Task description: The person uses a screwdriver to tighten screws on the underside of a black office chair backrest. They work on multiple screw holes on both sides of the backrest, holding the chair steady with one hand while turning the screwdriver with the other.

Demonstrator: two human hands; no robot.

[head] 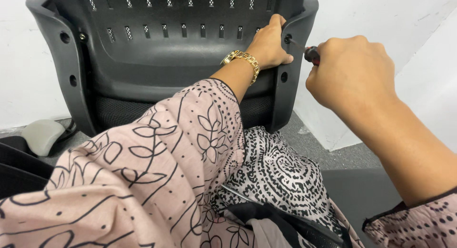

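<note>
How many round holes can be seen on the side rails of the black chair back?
4: two on the left rail, two on the right rail. The upper right one has the screwdriver tip in it. Others may be hidden.

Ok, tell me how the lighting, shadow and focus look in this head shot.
Head view: light is soft and even, with no harsh glare; the black plastic chair back is dim in its recess, the left hand gripping its edge is sharp, and the right hand with the red-handled screwdriver is slightly soft, close to the lens.

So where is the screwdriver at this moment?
In the head view, upper right: the screwdriver is in the right hand, its tip in a hole on the black chair back's right edge, beside the left hand.
</note>
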